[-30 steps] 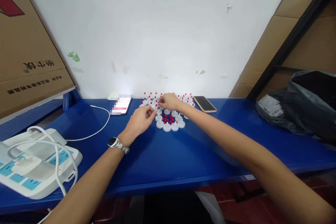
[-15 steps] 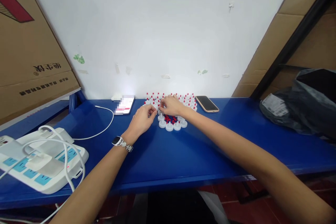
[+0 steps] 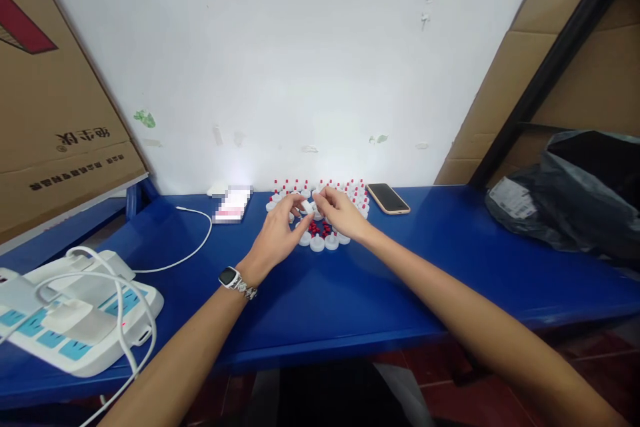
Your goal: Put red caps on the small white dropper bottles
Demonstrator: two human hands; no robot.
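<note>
The person's left hand [image 3: 277, 235] and right hand [image 3: 343, 213] meet above a cluster of small parts at the back of the blue bench [image 3: 350, 293]. Between them is one white cap [image 3: 307, 206], pinched in the left hand's fingers [image 3: 299, 201] and lifted just off the bench; the right hand's fingers [image 3: 323, 199] close in at its other end, seemingly pinching something small against it, though what they grip is too small to tell.

Judging by how things lie, a good share of the work looks done: rows of white caps with red tips [image 3: 320, 188] stand along the wall behind the hands. Some is left, too. In front of the hands a ring of plain white caps [image 3: 318, 243] (no red tips visible on these) surrounds a small heap of loose red pieces [image 3: 319, 229].

Off to the sides lie a phone with a lit screen [image 3: 231, 204], a dark phone [image 3: 387, 198], a white power strip [image 3: 65, 320] with its cables, a black plastic bag [image 3: 580, 200], and cardboard [image 3: 60, 113] leaning on the wall.
</note>
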